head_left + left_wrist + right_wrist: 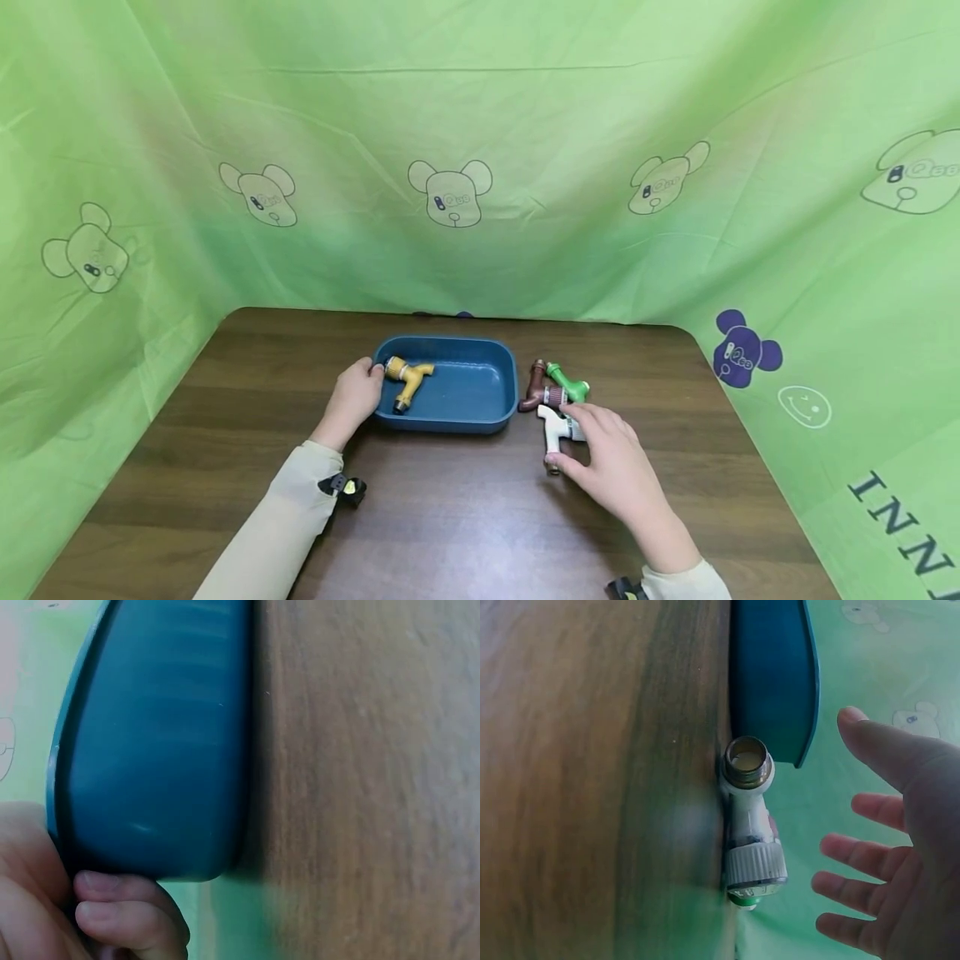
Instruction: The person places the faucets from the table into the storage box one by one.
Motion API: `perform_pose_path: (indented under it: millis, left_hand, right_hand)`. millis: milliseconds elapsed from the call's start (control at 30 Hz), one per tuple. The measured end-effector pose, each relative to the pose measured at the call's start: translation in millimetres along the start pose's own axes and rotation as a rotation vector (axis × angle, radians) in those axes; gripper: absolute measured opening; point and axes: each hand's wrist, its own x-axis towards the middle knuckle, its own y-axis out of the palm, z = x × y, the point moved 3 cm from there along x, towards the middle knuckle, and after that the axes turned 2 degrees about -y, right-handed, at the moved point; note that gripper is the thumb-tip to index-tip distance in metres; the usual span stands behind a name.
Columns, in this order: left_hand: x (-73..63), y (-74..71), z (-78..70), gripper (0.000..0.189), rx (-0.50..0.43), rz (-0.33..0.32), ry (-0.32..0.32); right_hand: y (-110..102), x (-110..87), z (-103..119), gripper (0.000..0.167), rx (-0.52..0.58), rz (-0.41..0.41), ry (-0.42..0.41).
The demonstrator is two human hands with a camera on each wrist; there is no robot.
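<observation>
A blue plastic basin (465, 396) stands on the table, and a yellow faucet (411, 380) lies inside at its left end. My left hand (356, 393) grips the basin's left rim; in the left wrist view, curled fingers (127, 915) show below that rim. To the basin's right lies a white faucet (553, 429) with a grey ribbed knob. Over it hovers my right hand (611, 462), thumb and fingers spread. The right wrist view shows a gap between this hand and the white faucet (750, 817). Behind are a maroon faucet (536, 390) and a green faucet (570, 385), partly overlapping.
The brown wooden table (450, 517) has rounded far corners. Green cloth (450, 267) with bear-head drawings hangs behind and along both sides. Dark straps with small devices sit on both sleeves.
</observation>
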Motion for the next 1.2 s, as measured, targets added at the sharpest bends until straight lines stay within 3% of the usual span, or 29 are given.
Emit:
perform_pose_path:
  millis: [167, 400, 600, 867, 1200]
  left_hand:
    - [-0.4, -2.2, 2.1, 0.031, -0.058, 0.034, -0.023]
    - [0.2, -3.5, 5.6, 0.034, -0.171, 0.146, -0.112]
    - [-0.1, -3.8, 11.4, 0.04, -0.256, 0.2, -0.163]
    - [-0.8, -3.9, 12.3, 0.041, -0.176, 0.172, -0.121]
    - [-2.1, -2.8, 6.5, 0.038, -0.116, 0.139, -0.081]
  right_hand:
    - [1.6, 0.9, 1.1, 0.076, -0.019, 0.031, 0.016]
    - [4.6, 1.0, -0.6, 0.077, -0.031, 0.058, 0.051]
    - [10.1, 1.8, -2.0, 0.08, -0.055, 0.071, 0.063]
    - [12.2, 9.8, -1.7, 0.084, -0.089, 0.108, 0.049]
    - [10.3, 18.5, -0.9, 0.093, -0.149, 0.204, 0.101]
